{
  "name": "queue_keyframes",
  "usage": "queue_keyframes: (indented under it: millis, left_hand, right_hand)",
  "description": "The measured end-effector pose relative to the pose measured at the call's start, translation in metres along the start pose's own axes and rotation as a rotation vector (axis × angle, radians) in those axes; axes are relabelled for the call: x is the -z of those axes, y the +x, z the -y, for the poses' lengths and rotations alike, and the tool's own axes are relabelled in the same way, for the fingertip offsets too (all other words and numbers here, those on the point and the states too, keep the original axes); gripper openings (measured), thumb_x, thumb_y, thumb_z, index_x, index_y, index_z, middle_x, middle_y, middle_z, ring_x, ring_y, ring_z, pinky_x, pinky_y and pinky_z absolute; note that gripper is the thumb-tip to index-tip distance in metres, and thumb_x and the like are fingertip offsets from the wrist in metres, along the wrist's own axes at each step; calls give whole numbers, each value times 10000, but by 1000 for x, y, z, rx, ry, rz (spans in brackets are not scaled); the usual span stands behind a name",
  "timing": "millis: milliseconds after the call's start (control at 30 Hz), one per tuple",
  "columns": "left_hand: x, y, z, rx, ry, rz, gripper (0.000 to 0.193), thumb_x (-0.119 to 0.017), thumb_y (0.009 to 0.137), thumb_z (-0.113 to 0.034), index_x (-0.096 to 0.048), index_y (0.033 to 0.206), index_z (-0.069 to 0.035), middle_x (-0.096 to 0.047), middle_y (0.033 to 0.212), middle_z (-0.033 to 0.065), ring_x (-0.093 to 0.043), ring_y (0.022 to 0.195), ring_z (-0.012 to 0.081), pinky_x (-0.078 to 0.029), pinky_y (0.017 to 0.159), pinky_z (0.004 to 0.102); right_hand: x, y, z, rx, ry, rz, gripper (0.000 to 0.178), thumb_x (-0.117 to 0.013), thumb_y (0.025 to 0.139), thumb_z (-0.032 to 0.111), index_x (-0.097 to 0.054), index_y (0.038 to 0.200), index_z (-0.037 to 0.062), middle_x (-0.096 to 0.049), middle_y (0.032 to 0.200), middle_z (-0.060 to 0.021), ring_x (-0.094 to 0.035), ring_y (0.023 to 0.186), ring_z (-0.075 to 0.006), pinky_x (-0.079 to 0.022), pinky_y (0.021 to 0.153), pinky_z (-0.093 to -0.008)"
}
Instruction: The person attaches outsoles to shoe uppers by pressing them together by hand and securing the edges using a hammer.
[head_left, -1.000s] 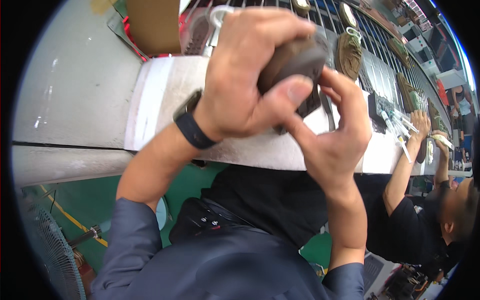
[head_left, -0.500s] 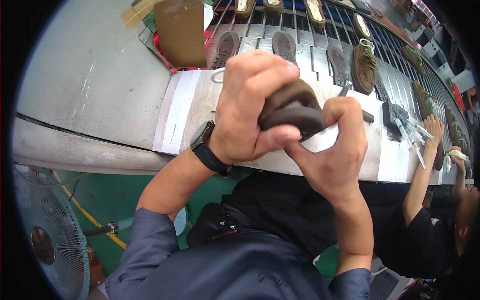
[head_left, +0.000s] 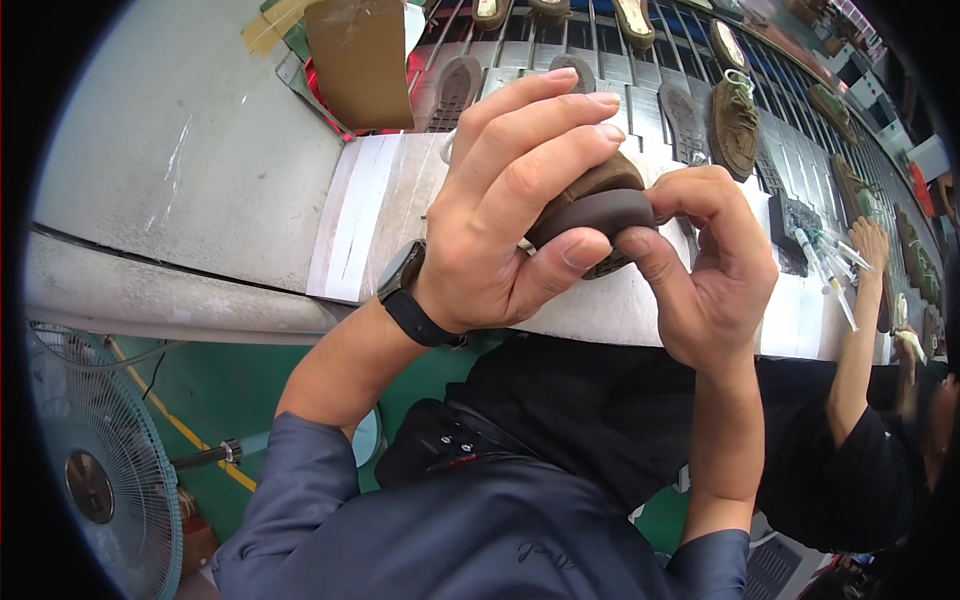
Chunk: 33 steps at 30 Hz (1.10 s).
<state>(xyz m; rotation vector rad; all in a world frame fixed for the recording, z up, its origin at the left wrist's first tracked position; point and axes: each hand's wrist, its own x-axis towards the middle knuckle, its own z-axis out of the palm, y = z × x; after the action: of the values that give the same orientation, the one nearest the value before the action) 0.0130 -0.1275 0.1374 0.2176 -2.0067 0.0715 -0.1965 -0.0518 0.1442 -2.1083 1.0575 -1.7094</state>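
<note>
A brown suede shoe [head_left: 600, 180] with a dark rubber sole [head_left: 606, 211] is held up over the work surface, its sole edge turned toward me. My left hand [head_left: 505, 205] grips it from the left, fingers stretched over the upper and thumb against the sole. At the right end of the sole, my right hand [head_left: 715, 270] pinches the rim between thumb and bent forefinger. Much of the upper is hidden behind my left fingers. A white lace loop shows beside that hand. Behind my right hand, a hammer [head_left: 697, 160] is mostly covered.
Loose soles [head_left: 455, 93] and a laced brown shoe [head_left: 735, 125] lie on the metal roller line beyond. Several syringes [head_left: 828, 268] lie beside a black block [head_left: 788, 228]. Another person's hand [head_left: 870, 243] is at the right. A cardboard sheet [head_left: 358, 65] stands far left; a fan [head_left: 90, 485] is lower left.
My left fingers have straightened and spread over the shoe. My right hand has shifted right and slightly down, pinching the sole's right end. The sole's edge now faces me more fully.
</note>
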Motion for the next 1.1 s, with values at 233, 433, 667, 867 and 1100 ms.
queue_keyframes:
  millis: [233,433,667,867,1100]
  left_hand:
    - [0,7,-12,62,-74,-17,419,-585,1059,-289,-607,1311,45,-685,1272,249,-624,1233,407,-472,1110,523]
    - [7,8,-22,113,-47,19,369,-601,1034,-253,-619,1258,39,-697,1229,230,-637,1180,373,-493,1080,514]
    - [19,-4,-30,139,-29,-23,279,-701,962,-190,-685,1174,-9,-723,1155,168,-652,1053,353,-528,994,499]
    - [19,-63,-42,238,-22,-112,315,-542,1047,-239,-558,1261,-8,-647,1241,209,-601,1144,333,-468,1102,556]
    - [4,-148,-80,751,-105,91,614,-610,1076,-386,-489,1513,29,-550,1520,254,-543,1422,394,-366,1206,562]
  right_hand:
    - [0,-4,2,-57,28,-23,271,-897,825,100,-685,962,3,-670,869,-68,-624,767,-163,-519,702,-287]
    - [-8,-9,2,-8,9,-73,283,-905,794,61,-683,958,2,-683,878,-96,-658,765,-201,-537,675,-301]
    - [-20,-11,12,40,4,-61,315,-912,742,36,-680,953,10,-701,887,-128,-680,769,-273,-557,671,-343]
    - [-38,-17,20,-22,-40,53,378,-941,729,105,-668,978,29,-679,906,-100,-647,773,-239,-510,696,-335]
    - [-44,-37,0,101,-465,528,337,-822,700,141,-595,943,90,-610,974,-67,-613,929,-281,-427,820,-433]
